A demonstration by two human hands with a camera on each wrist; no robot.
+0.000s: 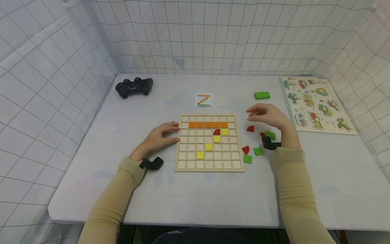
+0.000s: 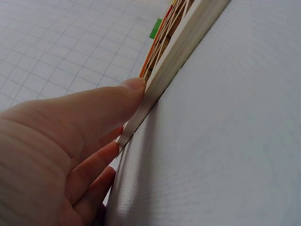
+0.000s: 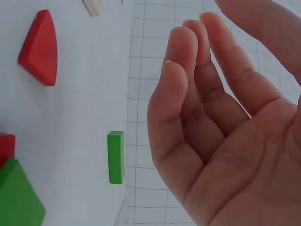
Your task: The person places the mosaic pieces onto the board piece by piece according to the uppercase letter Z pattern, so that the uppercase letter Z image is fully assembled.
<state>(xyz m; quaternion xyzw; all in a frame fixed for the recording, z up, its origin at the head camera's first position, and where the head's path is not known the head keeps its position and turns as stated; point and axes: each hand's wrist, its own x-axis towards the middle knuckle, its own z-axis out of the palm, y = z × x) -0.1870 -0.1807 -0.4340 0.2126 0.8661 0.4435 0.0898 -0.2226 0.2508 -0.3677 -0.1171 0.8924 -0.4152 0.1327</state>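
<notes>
Zero pinching: you're resting L hand, relaxed, vs board, hovering R hand empty, loosely bent. L overpushing, you're risking bumping adj. red wedge.

Head view: the table is evenly lit by soft, diffuse light; faint shadows are cast beside the sleeves. Grid lines on the cloth appear bowed. The left wrist view is dimmer, a soft-edged shadow being thrown beside the board.
</notes>
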